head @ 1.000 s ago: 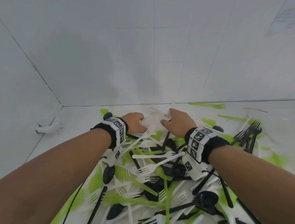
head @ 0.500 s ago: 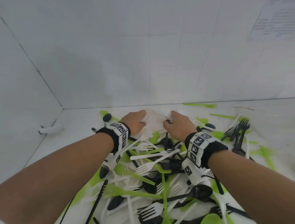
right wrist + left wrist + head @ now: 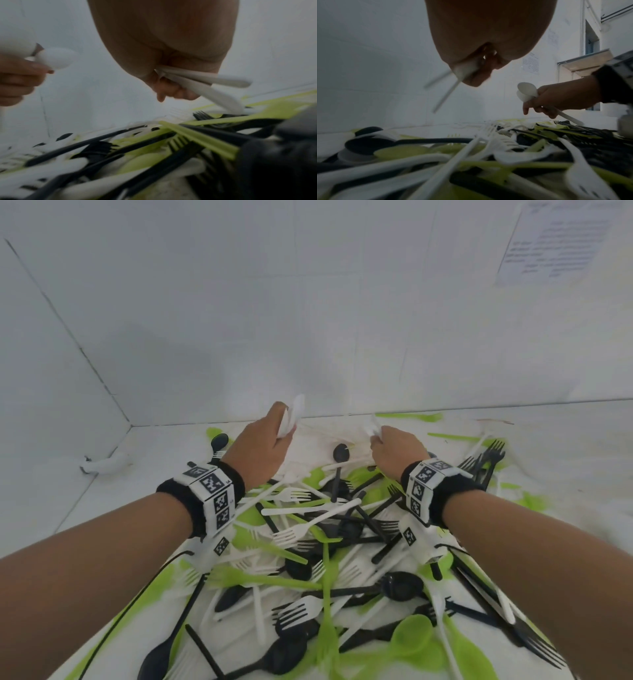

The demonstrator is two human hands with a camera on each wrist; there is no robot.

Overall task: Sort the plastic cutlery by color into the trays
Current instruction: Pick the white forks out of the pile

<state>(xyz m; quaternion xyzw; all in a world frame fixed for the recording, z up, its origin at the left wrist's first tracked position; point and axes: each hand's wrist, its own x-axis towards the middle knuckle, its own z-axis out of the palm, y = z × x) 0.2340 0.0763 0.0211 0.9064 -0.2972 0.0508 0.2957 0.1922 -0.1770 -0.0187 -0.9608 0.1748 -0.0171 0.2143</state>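
Plastic cutlery [image 3: 308,546] heaped mixed on table; trays not in view. Left hand [image 3: 255,448], a second ago down on pile, now lifted, gripping white spoons [image 3: 293,416]; right hand [image 3: 397,451] likewise raised, gripping white pieces [image 3: 202,82]. White batch gathered, tray drop probably next

Legible text: none. Printed sheet [image 3: 561,241] on the wall, upper right: lines of print too blurred to read. Wrist bands [image 3: 214,494]: black-and-white square code markers, carrying no letters or numbers.
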